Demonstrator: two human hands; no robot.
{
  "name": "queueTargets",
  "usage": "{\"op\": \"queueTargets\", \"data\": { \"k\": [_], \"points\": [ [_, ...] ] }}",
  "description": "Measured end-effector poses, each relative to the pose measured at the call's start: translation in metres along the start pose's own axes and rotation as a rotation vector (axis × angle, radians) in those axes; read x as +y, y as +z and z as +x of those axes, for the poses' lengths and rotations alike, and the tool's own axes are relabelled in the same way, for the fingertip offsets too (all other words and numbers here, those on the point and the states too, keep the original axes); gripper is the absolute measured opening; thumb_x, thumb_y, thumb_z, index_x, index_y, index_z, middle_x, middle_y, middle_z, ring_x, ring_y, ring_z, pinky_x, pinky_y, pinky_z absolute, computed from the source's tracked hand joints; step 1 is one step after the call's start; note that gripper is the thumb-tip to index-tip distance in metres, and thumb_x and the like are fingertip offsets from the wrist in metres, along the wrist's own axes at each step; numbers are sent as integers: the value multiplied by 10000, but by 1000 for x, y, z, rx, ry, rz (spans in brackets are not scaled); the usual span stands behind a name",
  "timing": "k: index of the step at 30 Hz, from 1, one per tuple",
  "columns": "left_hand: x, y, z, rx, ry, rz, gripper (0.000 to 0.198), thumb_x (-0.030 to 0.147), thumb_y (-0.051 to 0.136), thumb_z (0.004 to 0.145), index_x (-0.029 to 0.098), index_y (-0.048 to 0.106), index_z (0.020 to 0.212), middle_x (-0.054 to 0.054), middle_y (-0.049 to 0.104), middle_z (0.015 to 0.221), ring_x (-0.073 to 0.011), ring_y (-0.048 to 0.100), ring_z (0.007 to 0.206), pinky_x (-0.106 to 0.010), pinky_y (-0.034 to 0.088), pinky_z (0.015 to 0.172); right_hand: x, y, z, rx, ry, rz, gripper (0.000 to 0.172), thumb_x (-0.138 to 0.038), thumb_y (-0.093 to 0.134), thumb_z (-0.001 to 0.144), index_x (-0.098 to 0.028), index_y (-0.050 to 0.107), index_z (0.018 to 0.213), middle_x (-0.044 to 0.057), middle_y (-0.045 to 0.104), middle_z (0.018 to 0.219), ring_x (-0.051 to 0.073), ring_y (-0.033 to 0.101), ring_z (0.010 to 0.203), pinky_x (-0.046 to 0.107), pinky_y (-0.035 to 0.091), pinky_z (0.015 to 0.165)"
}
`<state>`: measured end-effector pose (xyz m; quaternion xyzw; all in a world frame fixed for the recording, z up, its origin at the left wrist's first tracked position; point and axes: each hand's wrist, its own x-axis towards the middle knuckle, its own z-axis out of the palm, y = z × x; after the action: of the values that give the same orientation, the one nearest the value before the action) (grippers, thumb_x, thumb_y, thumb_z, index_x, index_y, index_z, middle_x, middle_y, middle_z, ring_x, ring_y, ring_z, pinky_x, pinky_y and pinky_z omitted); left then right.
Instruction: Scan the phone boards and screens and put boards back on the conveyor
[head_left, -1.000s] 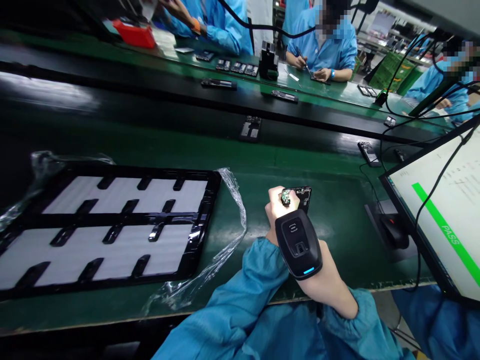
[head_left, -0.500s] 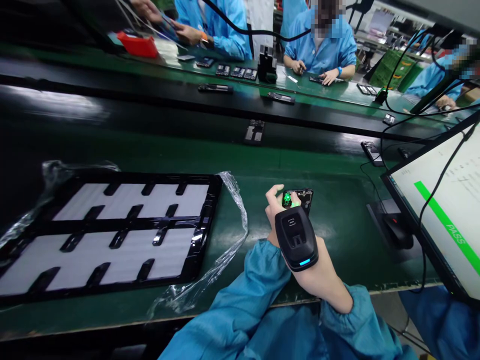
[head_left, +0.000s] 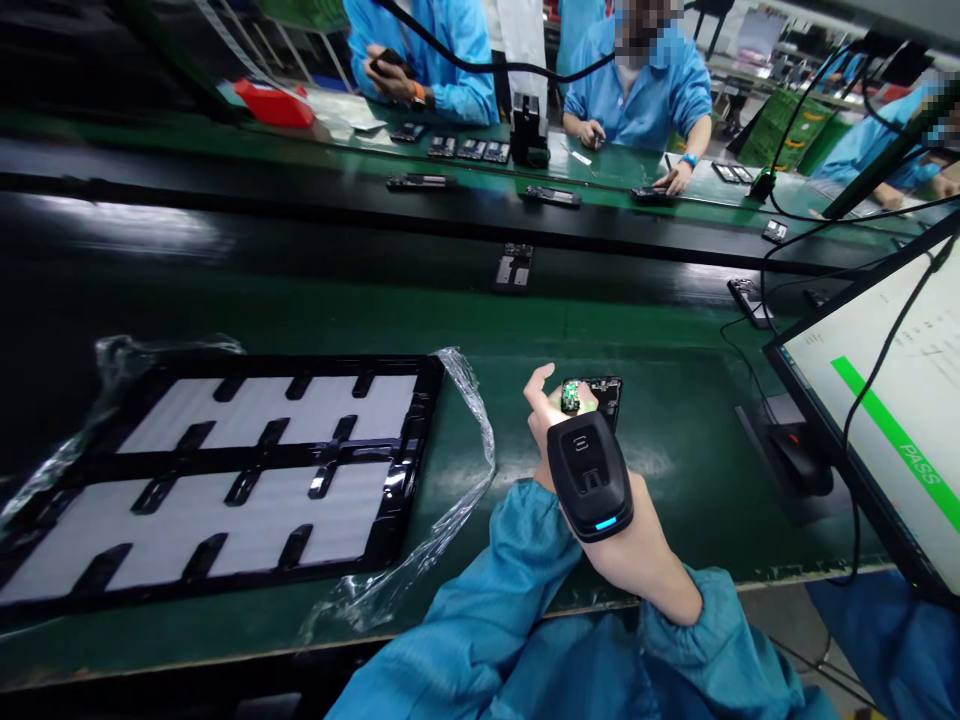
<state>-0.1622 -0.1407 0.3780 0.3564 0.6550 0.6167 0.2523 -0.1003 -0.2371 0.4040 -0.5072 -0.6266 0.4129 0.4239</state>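
Shifted since the earlier frame: a co-worker's hand point(head_left: 679, 178), beyond and well to the right of the black tray point(head_left: 409, 440), has come forward, a far handset point(head_left: 649, 194) now at its fingertips. Green table point(head_left: 675, 400) carries the tray, whose recesses are lined white. Monitor point(head_left: 922, 380) stands far right of the tray, showing a green band marked PASS. Clear film point(head_left: 486, 430) trails along the tray's right side. Right hand point(head_left: 630, 545), right of the tray, bears a black scanner point(head_left: 589, 475) on its back; its fingers are mostly masked, so opening and hold cannot be told. Left hand point(head_left: 541, 420), nearer the tray, has one finger raised clear; its grip is likewise hidden. Mouse point(head_left: 801, 460) lies well right of the tray, beside the monitor. Opened phone point(head_left: 611, 395), right of the tray, sits just past the scanner's end; a lit fingertip overlaps it, and its circuit area point(head_left: 571, 392) shows greenish-white.
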Motion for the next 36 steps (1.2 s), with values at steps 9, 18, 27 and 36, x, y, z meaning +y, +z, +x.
{"op": "queueTargets", "data": {
  "k": [9,18,27,36],
  "points": [
    [-5,3,3,14,33,32,508,299,637,806,261,498,1293,10,720,755,-155,684,683,-230,474,661,6,0,-5,17,-23,-5,147,-139,681,739,-191,628,866,6,675,763,166,605,675,271,484,606],
    [-6,1,0,-7,39,0,536,307,656,803,263,478,1307,10,717,755,-160,668,677,-248,472,666,2,2,-6,31,-59,15,267,-132,673,754,-192,640,1012,41,738,911,204,677,786,299,546,697],
    [-21,6,18,-89,86,72,562,370,608,867,230,407,1372,-61,744,910,-206,711,843,-302,496,769,7,4,-12,43,-21,20,253,-165,700,741,-192,659,989,34,735,878,203,668,758,309,546,688],
    [-89,-10,40,-701,219,112,1194,400,816,637,238,118,1592,-175,455,1498,-321,589,1250,-446,474,1048,74,-37,-1,285,350,393,374,-362,850,643,-168,740,943,53,756,920,249,706,908,419,595,837]
  ]
}}
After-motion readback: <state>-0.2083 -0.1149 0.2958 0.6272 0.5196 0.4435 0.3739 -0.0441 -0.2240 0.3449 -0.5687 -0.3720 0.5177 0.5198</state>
